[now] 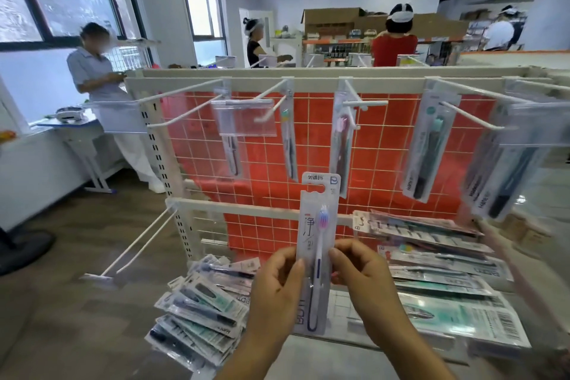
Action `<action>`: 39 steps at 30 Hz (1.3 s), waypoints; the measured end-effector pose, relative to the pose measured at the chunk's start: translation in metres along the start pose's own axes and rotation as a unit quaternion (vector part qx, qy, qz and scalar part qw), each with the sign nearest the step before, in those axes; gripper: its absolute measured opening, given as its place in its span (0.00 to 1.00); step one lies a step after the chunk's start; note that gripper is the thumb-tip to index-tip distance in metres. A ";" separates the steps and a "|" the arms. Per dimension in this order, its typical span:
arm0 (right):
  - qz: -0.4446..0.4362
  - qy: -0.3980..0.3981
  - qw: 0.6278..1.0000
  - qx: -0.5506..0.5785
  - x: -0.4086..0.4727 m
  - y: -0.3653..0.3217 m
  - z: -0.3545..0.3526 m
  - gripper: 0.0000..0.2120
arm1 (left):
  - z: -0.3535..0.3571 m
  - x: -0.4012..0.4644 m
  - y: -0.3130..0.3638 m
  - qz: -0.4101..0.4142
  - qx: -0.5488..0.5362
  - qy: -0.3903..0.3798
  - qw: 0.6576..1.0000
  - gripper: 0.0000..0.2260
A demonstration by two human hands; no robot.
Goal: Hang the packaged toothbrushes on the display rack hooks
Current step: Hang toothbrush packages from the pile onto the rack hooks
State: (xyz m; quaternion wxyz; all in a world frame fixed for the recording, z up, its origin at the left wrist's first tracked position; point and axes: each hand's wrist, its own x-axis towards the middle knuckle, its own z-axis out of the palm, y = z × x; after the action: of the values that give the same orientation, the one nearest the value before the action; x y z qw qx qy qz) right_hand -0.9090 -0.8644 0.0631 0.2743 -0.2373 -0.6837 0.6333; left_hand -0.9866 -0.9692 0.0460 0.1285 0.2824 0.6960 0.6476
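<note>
Showing white toothbrush pack (314,244), upright, purple bristles, hang slot

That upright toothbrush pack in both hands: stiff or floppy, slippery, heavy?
The toothbrush pack stands upright with no sag above the left hand and right hand, so probably fairly stiff. One slim brush on thin card suggests it is light. The glossy blister front may be slippery; both hands pinch its edges.
</note>
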 end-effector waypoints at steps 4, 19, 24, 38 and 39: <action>0.002 -0.007 1.000 -0.003 -0.002 0.002 0.018 0.08 | -0.018 0.001 -0.005 -0.011 0.001 0.000 1.000 0.07; -0.036 -0.091 0.995 0.008 0.032 -0.015 0.060 0.09 | -0.052 0.028 -0.005 -0.020 -0.057 0.048 0.997 0.08; -0.046 -0.095 0.994 -0.002 0.038 -0.016 0.085 0.08 | -0.074 0.038 -0.007 -0.015 -0.084 0.054 0.995 0.06; -0.020 -0.044 0.999 -0.006 0.034 0.012 0.165 0.08 | -0.154 0.053 -0.041 -0.015 -0.063 -0.015 0.998 0.12; -0.020 -0.043 0.999 -0.009 0.033 0.015 0.169 0.08 | -0.158 0.053 -0.046 -0.020 -0.061 -0.017 0.998 0.12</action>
State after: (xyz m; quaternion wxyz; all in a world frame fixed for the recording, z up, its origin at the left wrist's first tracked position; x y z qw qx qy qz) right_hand -1.0478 -0.9647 0.0424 0.2547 -0.1991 -0.7052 0.6310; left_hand -1.1254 -1.0706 0.0314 0.1700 0.2714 0.6582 0.6813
